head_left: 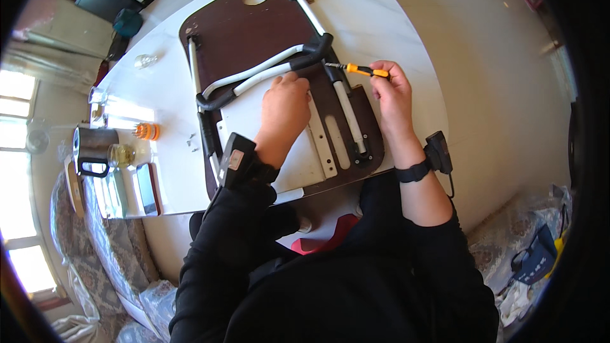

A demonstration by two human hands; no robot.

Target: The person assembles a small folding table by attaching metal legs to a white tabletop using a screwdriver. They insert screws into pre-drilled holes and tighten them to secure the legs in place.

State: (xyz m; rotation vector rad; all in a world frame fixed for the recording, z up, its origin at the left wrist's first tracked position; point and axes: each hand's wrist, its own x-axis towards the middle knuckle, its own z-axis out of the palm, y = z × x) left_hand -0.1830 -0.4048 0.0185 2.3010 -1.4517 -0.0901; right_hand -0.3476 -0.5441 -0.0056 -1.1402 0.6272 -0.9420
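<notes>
A dark brown folding table [235,28] lies underside up, its white tubular legs [267,75] with black joints folded across it. My right hand [394,95] pinches a yellow-and-black screwdriver [362,70] by the handle end. The shaft points left, with its tip near a black sleeve on the right-hand leg; contact cannot be made out. My left hand [286,105] is closed over the white panel [244,117] on the table's underside, just below the bent white tube. Whatever its curled fingers may hold is hidden. Both wrists wear black straps with small devices.
Left of the folding table, the white tabletop [168,181] bears several small screws [191,142], an orange bit holder [147,131], a glass jar [121,155], a metal kettle [95,146] and a phone [148,188]. A clear glass object [145,61] stands farther back.
</notes>
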